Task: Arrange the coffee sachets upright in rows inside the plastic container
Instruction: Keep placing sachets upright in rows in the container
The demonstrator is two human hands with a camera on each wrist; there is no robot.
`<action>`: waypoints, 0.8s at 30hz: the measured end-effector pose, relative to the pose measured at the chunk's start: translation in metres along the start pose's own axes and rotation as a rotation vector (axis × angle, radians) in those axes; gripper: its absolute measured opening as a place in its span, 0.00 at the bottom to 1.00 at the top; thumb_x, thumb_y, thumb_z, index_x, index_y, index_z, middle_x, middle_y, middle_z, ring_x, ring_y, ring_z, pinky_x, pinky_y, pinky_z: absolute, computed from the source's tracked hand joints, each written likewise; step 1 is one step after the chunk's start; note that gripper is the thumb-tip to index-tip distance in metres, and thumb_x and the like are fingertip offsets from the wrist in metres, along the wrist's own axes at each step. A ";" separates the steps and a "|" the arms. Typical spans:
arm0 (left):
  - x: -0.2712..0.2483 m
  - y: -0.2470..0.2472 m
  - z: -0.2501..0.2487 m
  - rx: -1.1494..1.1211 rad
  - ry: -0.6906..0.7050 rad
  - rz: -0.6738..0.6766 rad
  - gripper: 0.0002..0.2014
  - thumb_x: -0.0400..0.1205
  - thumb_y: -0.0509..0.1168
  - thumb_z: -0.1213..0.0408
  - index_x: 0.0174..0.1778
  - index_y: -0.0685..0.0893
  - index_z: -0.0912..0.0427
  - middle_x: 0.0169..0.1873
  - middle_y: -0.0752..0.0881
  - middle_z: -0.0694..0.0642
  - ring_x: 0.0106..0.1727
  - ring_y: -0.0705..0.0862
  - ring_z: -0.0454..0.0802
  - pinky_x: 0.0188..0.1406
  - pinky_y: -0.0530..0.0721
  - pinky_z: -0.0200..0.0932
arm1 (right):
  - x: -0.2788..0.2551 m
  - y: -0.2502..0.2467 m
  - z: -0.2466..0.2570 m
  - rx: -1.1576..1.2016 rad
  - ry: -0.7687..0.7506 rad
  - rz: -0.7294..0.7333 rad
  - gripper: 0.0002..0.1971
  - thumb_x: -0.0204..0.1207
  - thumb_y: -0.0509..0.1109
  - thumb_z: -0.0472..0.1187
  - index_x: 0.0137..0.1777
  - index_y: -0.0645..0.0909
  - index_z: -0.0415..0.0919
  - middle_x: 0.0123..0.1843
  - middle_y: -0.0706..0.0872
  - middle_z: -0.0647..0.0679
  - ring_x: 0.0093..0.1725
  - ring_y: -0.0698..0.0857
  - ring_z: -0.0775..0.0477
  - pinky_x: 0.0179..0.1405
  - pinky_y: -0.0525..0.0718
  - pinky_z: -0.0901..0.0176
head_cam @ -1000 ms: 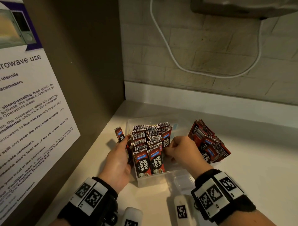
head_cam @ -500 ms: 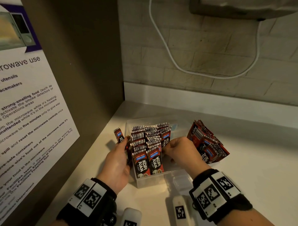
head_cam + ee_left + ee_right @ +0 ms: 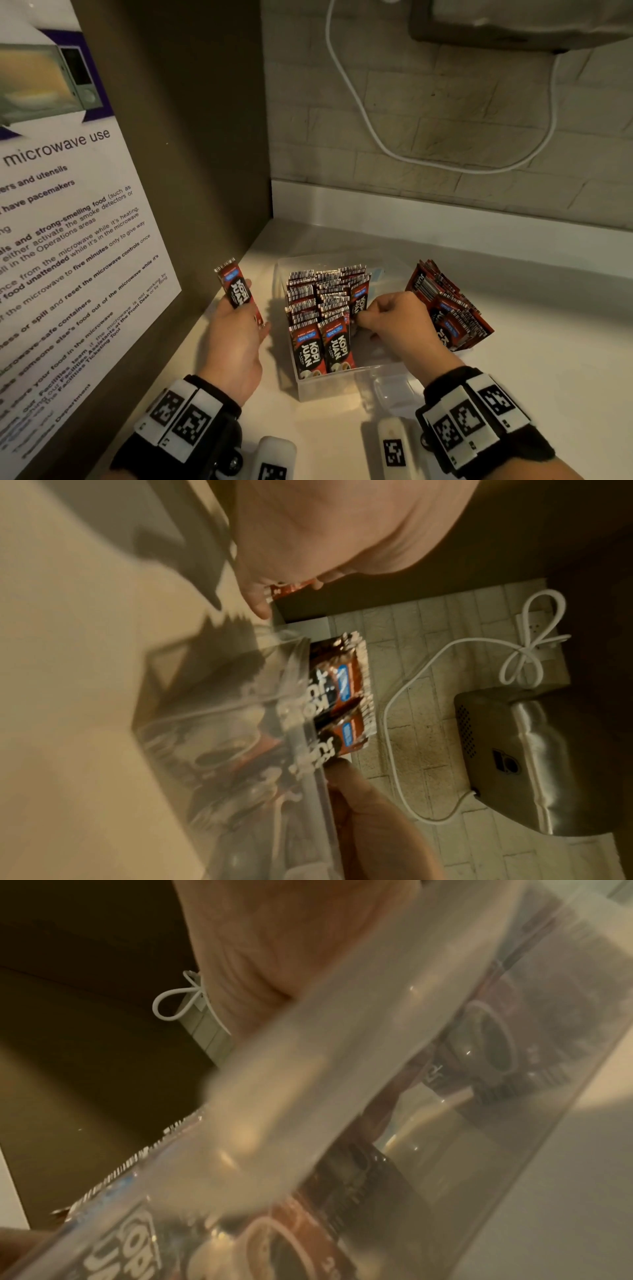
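Sachets standing in rows in the container on the counter.
Right of the container: loose pile. Inside it: rows; right hand, fingers curled, pinching one sachet. Left of it: left hand gripping a spare sachet.

Dim, warm light falls from above onto the white counter, leaving the side panel dark. Shadows pool left of the plastic container. Straight lines bow near the edges of the head view (wide-angle). Both wrist views are smeared — the container wall close-up, hazy, unfocused.
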State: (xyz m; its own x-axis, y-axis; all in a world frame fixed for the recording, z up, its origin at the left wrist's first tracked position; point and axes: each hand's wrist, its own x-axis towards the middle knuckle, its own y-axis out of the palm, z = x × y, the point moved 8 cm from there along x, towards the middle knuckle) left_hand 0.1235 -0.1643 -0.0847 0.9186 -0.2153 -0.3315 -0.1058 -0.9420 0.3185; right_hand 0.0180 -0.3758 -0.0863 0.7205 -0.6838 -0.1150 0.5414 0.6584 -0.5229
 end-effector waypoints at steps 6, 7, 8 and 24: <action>-0.016 0.007 -0.061 0.019 0.427 0.106 0.18 0.76 0.71 0.77 0.56 0.78 0.53 0.42 0.88 0.54 0.46 0.87 0.51 0.52 0.83 0.47 | -0.021 -0.040 0.032 0.347 -0.142 -0.151 0.09 0.75 0.71 0.36 0.34 0.83 0.35 0.31 0.86 0.44 0.29 0.80 0.51 0.28 0.75 0.62; -0.023 0.014 -0.068 0.041 0.483 0.158 0.20 0.73 0.72 0.78 0.54 0.78 0.52 0.36 0.87 0.52 0.40 0.86 0.48 0.48 0.84 0.43 | -0.026 -0.043 0.043 0.390 -0.179 -0.132 0.08 0.75 0.72 0.35 0.34 0.84 0.38 0.31 0.86 0.46 0.27 0.79 0.51 0.26 0.74 0.63; -0.030 0.021 -0.072 0.089 0.524 0.211 0.22 0.71 0.74 0.78 0.53 0.78 0.51 0.31 0.86 0.50 0.37 0.86 0.46 0.44 0.85 0.39 | -0.032 -0.043 0.054 0.420 -0.219 -0.082 0.06 0.73 0.73 0.35 0.35 0.84 0.40 0.31 0.86 0.47 0.27 0.79 0.51 0.25 0.74 0.63; -0.049 0.061 -0.048 0.535 0.600 0.442 0.40 0.60 0.84 0.54 0.63 0.69 0.32 0.55 0.85 0.40 0.56 0.80 0.33 0.52 0.76 0.35 | -0.043 -0.041 0.075 0.436 -0.277 0.053 0.05 0.74 0.70 0.24 0.40 0.79 0.32 0.35 0.87 0.36 0.28 0.87 0.45 0.25 0.85 0.59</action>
State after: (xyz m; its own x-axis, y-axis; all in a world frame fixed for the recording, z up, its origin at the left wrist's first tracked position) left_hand 0.0903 -0.1990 -0.0067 0.7804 -0.5555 0.2871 -0.5197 -0.8315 -0.1962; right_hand -0.0029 -0.3500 0.0040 0.8077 -0.5758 0.1272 0.5886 0.8002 -0.1149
